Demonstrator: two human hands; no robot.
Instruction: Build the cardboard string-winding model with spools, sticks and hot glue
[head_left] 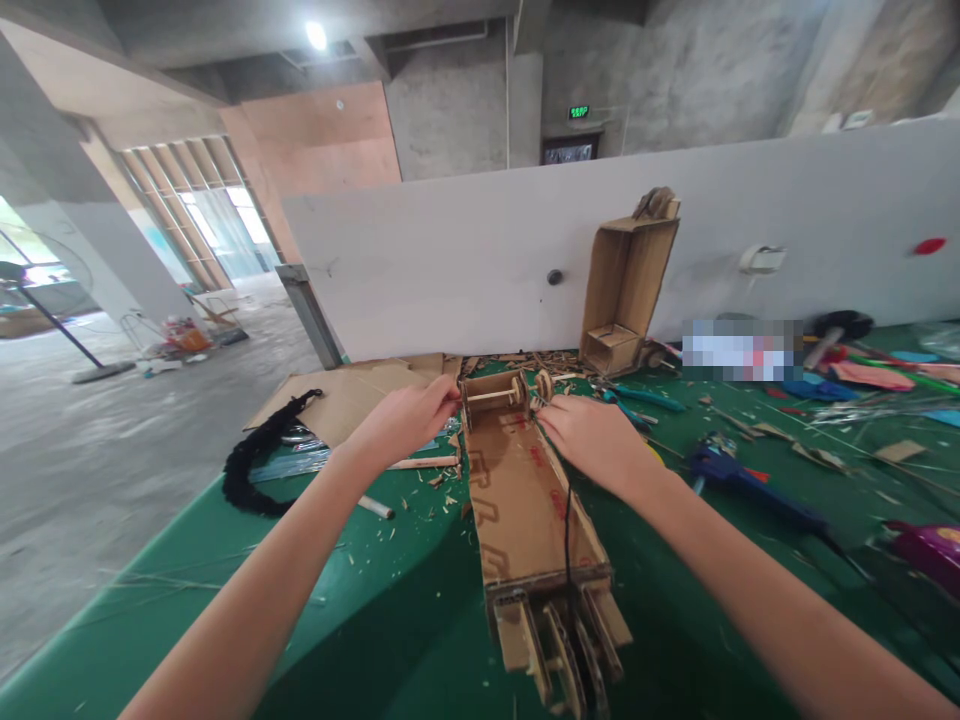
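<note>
**At 12 o'clock on the bench: both hands working the frame's dowel end**

Clock centred on the cardboard frame, which lies mid-table, slatted end at 6, dowel across the far end at 12.

Left hand at 11: fingers look pinched on the dowel's left end. Right hand at 1: fingers curled by the wheel and the top of the black cord; can't tell whether they grip anything.

Risks, as judged:
- Uneven pull from the two sides could rack the thin walls or work the dowel out of its holes.
- Cord runs down the right side to the slats; slack could snag there or wrap the dowel.
- Nothing visible pins the near end, so a hard push could slide or twist the frame.
- Glue gun at 3, lead trailing to 4. If hot, a stray right forearm could catch it.

Surface: green table, littered. Shavings at 12, pliers at 2, flat cardboard at 10, fuzzy black strip at 9. Cardboard box stands at 1 against the white partition.

Room: bare concrete, looks unfinished. Lit ceiling lamp at 11, green exit sign at 12, windows at 10.
</note>
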